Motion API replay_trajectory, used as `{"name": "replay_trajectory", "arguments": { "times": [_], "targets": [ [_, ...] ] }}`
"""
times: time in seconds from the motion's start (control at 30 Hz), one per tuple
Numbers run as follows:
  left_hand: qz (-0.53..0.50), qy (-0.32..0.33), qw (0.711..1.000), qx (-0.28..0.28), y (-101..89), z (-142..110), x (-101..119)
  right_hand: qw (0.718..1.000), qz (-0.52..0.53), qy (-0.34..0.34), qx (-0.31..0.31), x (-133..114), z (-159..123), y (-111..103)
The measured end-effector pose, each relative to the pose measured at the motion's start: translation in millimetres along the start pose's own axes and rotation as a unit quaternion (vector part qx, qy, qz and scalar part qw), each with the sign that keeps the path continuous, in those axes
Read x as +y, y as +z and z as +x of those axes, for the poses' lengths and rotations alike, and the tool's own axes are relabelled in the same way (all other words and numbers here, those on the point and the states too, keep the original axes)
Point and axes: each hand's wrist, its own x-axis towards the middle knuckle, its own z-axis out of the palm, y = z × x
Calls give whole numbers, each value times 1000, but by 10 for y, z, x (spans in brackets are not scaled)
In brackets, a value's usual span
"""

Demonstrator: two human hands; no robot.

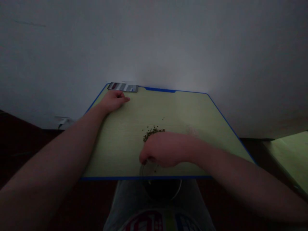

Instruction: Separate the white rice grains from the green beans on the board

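My left hand rests on the far left of the pale yellow tabletop, fingers curled in and thumb pointing right, with nothing visible in it. Just beyond it lies a flat phone. A small heap of dark, bean-like grains is spread near the middle of the table. My right hand is just on the near side of the heap, covering part of it. Its fingers are closed on the edge of a clear round container, which hangs over the table's near edge. Dimness hides what the container holds.
A blue edging runs around the tabletop, whose far side meets a plain wall. My lap is below the near edge. A white plug is at the wall on the left. Another pale surface shows at right.
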Motion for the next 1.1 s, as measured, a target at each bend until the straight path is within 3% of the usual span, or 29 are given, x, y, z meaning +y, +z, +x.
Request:
{"name": "replay_trajectory", "arguments": {
  "times": [0.17,0.37,0.67,0.77,0.9,1.0,1.1],
  "targets": [
    [12,-3,1000,4,-3,-17,31,998,12,45,29,-32,-290,144],
    [3,-4,1000,0,-3,-14,42,984,95,123,88,-81,-593,392],
    [6,0,1000,-4,11,-12,61,938,201,153,238,-112,-1018,775],
    [15,-2,1000,-10,11,-4,60,908,184,195,321,-91,-1180,912],
    [25,-9,1000,-8,23,27,17,870,84,226,429,-132,-1322,1123],
    [20,-7,1000,-9,37,40,-8,854,24,214,473,-164,-1369,1233],
    [27,-8,1000,-9,40,28,8,833,11,252,492,-137,-1386,1267]
  ]
}}
